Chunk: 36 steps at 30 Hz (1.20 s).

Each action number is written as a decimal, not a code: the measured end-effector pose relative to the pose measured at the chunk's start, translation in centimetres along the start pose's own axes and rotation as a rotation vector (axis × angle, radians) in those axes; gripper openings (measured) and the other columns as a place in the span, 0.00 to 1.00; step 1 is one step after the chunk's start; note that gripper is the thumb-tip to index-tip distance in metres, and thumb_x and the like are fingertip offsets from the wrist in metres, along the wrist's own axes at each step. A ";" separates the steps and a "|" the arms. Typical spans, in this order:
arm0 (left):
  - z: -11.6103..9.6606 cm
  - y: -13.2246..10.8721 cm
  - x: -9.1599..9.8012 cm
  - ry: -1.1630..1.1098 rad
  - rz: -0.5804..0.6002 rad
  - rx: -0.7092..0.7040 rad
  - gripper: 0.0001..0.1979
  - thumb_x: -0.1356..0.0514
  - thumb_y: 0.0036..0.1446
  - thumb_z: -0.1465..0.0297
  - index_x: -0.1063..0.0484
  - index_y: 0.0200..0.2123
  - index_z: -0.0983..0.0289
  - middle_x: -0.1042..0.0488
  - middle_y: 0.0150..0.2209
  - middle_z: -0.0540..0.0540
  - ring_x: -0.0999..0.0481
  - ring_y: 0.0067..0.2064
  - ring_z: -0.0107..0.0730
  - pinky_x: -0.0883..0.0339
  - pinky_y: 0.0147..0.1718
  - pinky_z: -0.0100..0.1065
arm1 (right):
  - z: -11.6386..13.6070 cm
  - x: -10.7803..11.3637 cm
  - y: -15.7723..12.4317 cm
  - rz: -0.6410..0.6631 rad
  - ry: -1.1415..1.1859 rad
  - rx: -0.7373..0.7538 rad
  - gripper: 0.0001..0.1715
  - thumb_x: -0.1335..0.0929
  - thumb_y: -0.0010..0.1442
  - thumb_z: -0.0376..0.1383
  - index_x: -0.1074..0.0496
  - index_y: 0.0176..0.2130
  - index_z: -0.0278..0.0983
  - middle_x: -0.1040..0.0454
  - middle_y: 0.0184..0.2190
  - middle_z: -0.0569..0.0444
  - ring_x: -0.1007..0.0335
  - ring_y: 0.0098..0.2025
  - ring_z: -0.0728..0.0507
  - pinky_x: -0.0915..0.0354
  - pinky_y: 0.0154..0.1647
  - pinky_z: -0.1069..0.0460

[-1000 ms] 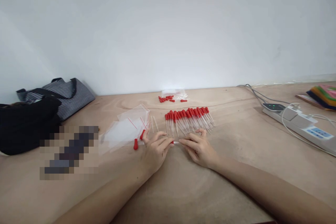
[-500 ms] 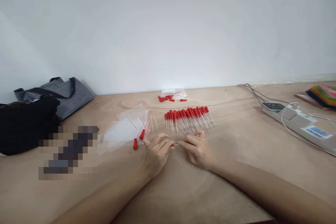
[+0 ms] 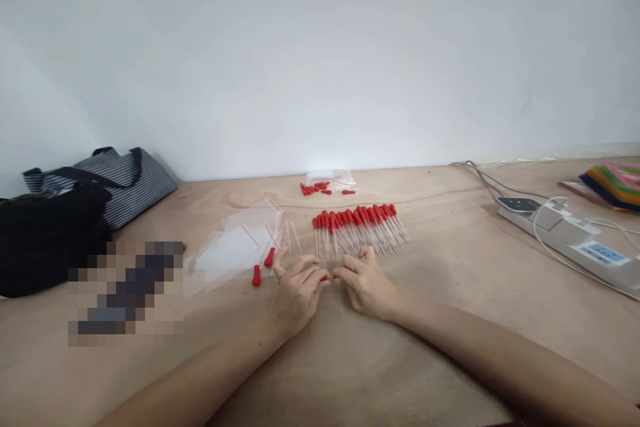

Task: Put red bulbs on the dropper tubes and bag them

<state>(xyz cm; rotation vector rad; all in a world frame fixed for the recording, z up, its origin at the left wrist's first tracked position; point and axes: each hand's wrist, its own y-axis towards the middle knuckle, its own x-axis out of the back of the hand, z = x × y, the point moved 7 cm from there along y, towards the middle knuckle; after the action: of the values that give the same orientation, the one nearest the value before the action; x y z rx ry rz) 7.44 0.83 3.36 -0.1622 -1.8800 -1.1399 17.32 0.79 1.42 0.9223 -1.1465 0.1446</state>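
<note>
a dropper (image 3: 331, 277) is pinched between the left hand (image 3: 298, 289) and the right hand (image 3: 367, 285), low over the desk (image 3: 450, 293), near the dropper row (image 3: 360, 228).

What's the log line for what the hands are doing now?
left hand: pinches dropper | right hand: pinches same dropper | behind: row of red-capped droppers | beside left hand: clear bags
</note>
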 end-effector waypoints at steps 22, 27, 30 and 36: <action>1.9 0.4 1.3 0.137 -0.003 -0.014 0.08 0.44 0.54 0.63 0.28 0.28 0.55 0.26 0.38 0.49 0.32 0.46 0.38 0.66 0.53 0.51 | -0.6 0.7 0.5 0.033 -0.002 -0.020 0.11 0.40 0.59 0.35 0.30 0.32 0.36 0.30 0.26 0.54 0.40 0.33 0.48 0.58 0.35 0.50; 4.7 0.2 1.4 0.255 0.138 0.113 0.26 0.41 0.46 0.56 0.36 0.48 0.58 0.33 0.49 0.60 0.38 0.51 0.48 0.65 0.50 0.55 | -3.6 1.3 1.0 0.026 -0.062 -0.284 0.10 0.39 0.56 0.35 0.31 0.27 0.36 0.29 0.25 0.55 0.39 0.32 0.48 0.58 0.34 0.50; 7.4 0.0 2.4 0.360 0.199 0.259 0.24 0.41 0.46 0.57 0.35 0.47 0.59 0.33 0.48 0.61 0.39 0.51 0.49 0.62 0.49 0.55 | -7.2 1.6 1.2 -0.008 -0.054 -0.625 0.11 0.39 0.56 0.36 0.30 0.28 0.37 0.26 0.26 0.55 0.36 0.31 0.47 0.57 0.36 0.50; 10.9 -0.7 3.5 0.362 0.461 0.483 0.26 0.40 0.41 0.56 0.34 0.44 0.58 0.33 0.47 0.60 0.39 0.50 0.49 0.54 0.46 0.50 | -9.3 0.0 2.7 0.021 -0.178 -0.810 0.12 0.40 0.55 0.37 0.30 0.35 0.36 0.26 0.27 0.51 0.33 0.34 0.43 0.56 0.38 0.49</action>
<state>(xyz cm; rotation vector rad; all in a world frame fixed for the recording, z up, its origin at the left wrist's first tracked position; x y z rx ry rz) -1.78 7.63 3.74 -0.0990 -1.6231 -0.3580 22.54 8.91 1.95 0.2027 -1.2291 -0.3736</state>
